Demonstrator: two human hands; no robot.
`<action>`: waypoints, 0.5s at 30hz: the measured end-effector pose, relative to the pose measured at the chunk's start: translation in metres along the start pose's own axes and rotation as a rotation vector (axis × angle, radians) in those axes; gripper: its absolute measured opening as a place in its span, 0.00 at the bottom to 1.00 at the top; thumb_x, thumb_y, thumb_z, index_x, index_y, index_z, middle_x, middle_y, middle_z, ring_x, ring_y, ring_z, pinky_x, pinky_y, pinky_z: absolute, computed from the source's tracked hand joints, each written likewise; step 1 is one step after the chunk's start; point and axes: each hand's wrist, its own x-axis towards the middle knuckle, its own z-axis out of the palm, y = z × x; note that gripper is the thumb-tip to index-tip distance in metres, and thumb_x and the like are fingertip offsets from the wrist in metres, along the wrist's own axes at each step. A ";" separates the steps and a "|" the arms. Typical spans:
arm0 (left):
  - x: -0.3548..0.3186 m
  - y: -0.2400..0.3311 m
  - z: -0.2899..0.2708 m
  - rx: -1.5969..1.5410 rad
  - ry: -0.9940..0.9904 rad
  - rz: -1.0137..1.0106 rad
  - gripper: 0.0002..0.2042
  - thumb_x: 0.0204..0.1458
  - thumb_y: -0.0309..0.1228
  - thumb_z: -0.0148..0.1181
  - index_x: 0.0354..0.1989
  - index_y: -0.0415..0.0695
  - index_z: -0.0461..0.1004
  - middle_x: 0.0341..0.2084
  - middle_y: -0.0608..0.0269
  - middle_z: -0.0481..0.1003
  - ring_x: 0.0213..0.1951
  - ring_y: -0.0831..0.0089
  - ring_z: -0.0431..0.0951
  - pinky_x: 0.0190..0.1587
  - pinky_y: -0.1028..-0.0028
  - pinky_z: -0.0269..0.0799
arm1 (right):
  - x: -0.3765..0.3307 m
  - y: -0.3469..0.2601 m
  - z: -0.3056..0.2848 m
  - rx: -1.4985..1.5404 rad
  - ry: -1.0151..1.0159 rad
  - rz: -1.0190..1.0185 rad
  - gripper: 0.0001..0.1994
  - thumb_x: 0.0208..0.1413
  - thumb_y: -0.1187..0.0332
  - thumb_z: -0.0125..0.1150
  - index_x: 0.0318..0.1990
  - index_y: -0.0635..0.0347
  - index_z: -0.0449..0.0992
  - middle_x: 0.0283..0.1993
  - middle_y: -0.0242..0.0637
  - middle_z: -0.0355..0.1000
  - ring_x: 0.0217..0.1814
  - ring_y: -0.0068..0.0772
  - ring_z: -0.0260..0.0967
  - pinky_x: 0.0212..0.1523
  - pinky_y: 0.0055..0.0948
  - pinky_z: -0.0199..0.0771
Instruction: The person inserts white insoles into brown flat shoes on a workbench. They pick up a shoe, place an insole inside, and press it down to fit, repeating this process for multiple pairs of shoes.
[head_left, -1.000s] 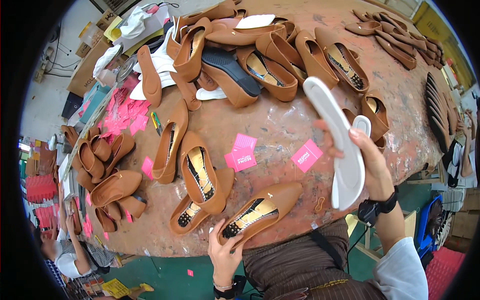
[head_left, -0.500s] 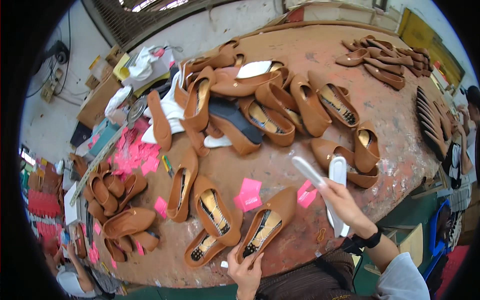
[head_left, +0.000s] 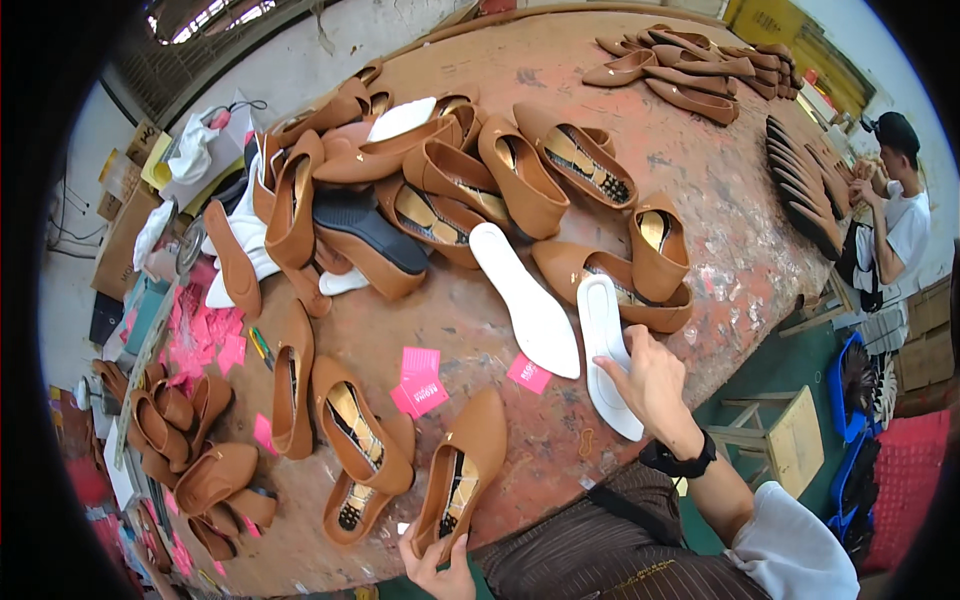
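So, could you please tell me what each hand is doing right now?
Left hand: closed, holding the back end of a brown shoe.
Right hand: closed, holding a white insole.

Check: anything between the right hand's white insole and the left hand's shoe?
Nothing visible stands straight between that insole and the shoe, only tabletop. A pink card and the other white insole are just off that line, on its far side.
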 end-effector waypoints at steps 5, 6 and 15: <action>0.002 -0.014 0.012 0.002 0.020 0.140 0.09 0.38 0.23 0.76 0.31 0.42 0.85 0.50 0.48 0.73 0.48 0.53 0.78 0.50 0.62 0.76 | 0.015 0.012 -0.007 0.325 -0.071 -0.065 0.13 0.52 0.68 0.69 0.39 0.62 0.71 0.25 0.42 0.72 0.25 0.38 0.72 0.27 0.36 0.70; 0.002 -0.015 0.007 0.051 -0.001 0.156 0.10 0.37 0.23 0.76 0.31 0.43 0.85 0.50 0.48 0.74 0.48 0.52 0.78 0.50 0.62 0.76 | 0.017 0.016 -0.009 0.560 -0.035 -0.070 0.09 0.56 0.73 0.66 0.39 0.63 0.70 0.25 0.33 0.70 0.25 0.25 0.68 0.26 0.30 0.69; -0.019 -0.064 0.010 0.035 0.019 0.194 0.41 0.40 0.32 0.79 0.65 0.46 0.62 0.62 0.43 0.66 0.60 0.47 0.70 0.60 0.55 0.68 | 0.012 -0.036 -0.071 1.092 -0.382 -0.274 0.28 0.62 0.63 0.47 0.65 0.75 0.61 0.63 0.54 0.68 0.63 0.47 0.68 0.63 0.41 0.68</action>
